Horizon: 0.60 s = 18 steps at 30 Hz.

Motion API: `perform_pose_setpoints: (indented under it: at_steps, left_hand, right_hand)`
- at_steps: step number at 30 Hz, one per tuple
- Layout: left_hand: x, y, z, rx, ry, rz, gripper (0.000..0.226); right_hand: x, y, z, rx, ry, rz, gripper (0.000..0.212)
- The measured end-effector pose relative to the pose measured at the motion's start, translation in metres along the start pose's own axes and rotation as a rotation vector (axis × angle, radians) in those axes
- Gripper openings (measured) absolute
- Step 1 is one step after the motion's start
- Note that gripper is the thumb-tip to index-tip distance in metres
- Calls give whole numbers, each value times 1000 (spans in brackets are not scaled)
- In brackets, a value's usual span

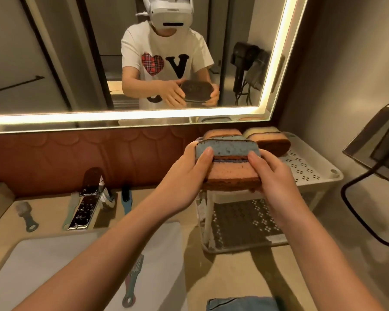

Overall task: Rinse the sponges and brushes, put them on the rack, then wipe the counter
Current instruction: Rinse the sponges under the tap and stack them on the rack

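Observation:
My left hand (186,173) and my right hand (276,176) grip a stack of two sponges from either side, a blue one (227,150) on top of a pink one (229,176), raised above the left edge of the white rack (308,169). Two more sponges (267,138) lie on the rack's top shelf at the back. Small brushes lie on the counter: a grey one (25,215), a green one (71,209), a blue one (126,199). Another brush (133,281) lies in the sink (54,265).
A chrome faucet (88,203) stands behind the sink. The lit mirror (54,63) shows a person reflected. A black cable (355,212) loops at the right wall under a metal holder (380,140). A blue cloth (240,304) lies at the counter's front edge.

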<state>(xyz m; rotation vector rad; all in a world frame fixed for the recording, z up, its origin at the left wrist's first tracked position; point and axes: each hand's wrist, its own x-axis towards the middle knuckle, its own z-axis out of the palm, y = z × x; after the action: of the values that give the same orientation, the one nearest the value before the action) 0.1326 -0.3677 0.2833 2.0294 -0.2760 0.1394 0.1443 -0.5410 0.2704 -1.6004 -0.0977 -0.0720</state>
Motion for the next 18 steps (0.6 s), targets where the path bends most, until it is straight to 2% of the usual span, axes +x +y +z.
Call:
perform_pose_setpoints:
  at_steps: [2, 4, 7, 12, 15, 18]
  left_hand:
    - [17, 3, 16, 14, 4, 97, 47]
    - [34, -2, 33, 102, 20, 157, 58]
    - [49, -6, 55, 368, -4, 66, 61]
    - [57, -17, 83, 691, -59, 21, 66]
    - [55, -24, 91, 773, -17, 36, 69]
    - [54, -25, 92, 774, 11, 43, 69]
  right_hand:
    - [10, 2, -13, 32, 98, -10, 36]
    - [19, 4, -24, 55, 189, -35, 33]
    - [32, 7, -44, 82, 328, -49, 24]
    - [58, 16, -72, 10, 537, -33, 33]
    - [71, 18, -85, -87, 554, -10, 44]
    - [81, 17, -95, -199, 516, 1, 35]
